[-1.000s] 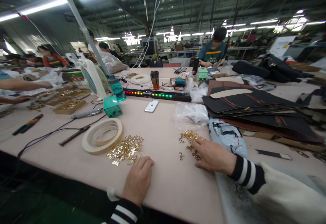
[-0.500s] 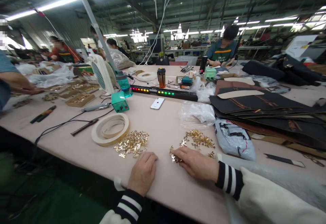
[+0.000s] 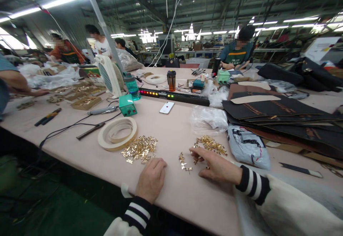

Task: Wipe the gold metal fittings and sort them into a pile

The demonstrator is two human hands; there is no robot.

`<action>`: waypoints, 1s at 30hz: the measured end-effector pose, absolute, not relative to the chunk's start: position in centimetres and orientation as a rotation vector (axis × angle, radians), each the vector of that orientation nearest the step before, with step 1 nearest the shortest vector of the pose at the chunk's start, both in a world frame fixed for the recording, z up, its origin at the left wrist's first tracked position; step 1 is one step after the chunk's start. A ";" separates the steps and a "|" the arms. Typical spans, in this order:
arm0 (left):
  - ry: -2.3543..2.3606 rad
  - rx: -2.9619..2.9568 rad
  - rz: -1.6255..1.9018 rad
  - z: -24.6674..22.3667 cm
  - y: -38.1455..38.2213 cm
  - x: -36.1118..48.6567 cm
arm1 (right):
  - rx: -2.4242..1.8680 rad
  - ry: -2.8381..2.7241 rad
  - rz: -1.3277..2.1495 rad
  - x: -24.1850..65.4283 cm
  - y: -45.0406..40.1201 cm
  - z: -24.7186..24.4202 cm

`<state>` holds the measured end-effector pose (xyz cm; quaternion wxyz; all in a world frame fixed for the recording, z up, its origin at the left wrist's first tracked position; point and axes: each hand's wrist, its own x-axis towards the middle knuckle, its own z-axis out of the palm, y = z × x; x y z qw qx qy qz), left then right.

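Observation:
A pile of small gold metal pieces [image 3: 140,149] lies left of centre on the pink table. Just in front of it rests my left hand [image 3: 152,179], its fingers curled together; whether they hold anything is hidden. My right hand [image 3: 217,166] hovers over the near side of a second gold pile [image 3: 212,144], thumb and fingers apart, with some pieces under the fingers. Between the hands sits a small loose group of gold pieces [image 3: 183,163], touched by neither hand.
Tape rolls [image 3: 118,134], a green control box [image 3: 127,105] and a phone [image 3: 166,107] stand beyond the hands. To the right are a plastic bag [image 3: 249,146] and stacked dark leather sheets [image 3: 268,111]. A person's arm [image 3: 24,85] reaches in at far left; others sit behind.
My right hand has moved right, off the small middle group toward the right pile, and its fingers have spread. My left hand has stayed in place. The view has shifted slightly.

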<state>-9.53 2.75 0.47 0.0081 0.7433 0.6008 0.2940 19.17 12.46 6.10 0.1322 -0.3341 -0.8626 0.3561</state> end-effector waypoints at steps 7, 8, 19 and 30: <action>1.877 2.324 0.931 0.5 2.8 -9.5 | -0.991 -2.581 0.770 19.6 13.0 6.5; 1.877 2.322 0.928 0.5 2.8 -9.5 | -1.000 -2.598 0.745 19.6 13.0 6.4; 1.892 2.411 0.866 0.5 2.9 -9.7 | -0.945 -2.623 0.849 18.4 12.2 5.4; 1.793 2.654 0.395 2.2 4.9 -7.5 | -0.899 -2.464 1.079 18.4 12.7 5.7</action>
